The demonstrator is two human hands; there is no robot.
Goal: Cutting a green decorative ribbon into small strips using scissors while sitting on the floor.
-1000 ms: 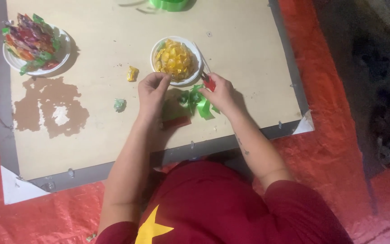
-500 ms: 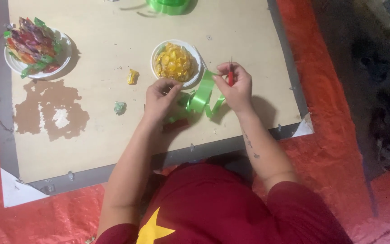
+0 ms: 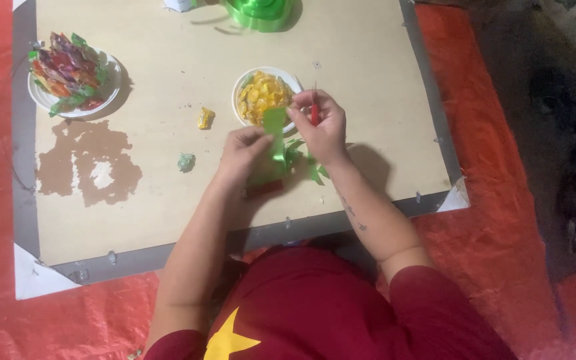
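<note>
Green ribbon strip (image 3: 275, 137): held upright over the beige board (image 3: 168, 200), just below a white plate of yellow candies (image 3: 261, 97). Left hand (image 3: 243, 152): fingers pinched on the strip's lower part. Right hand (image 3: 323, 127): closed around a red-handled tool (image 3: 315, 113), beside the strip's top. Loose yellow candy (image 3: 205, 118) and green candy (image 3: 186, 162) lay to the left.

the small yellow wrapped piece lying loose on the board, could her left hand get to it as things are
Probably yes. The yellow piece lies alone on bare board, just left of the left hand, with nothing between them. But that hand is pinching the green ribbon, so it would likely need to let go first.
</note>
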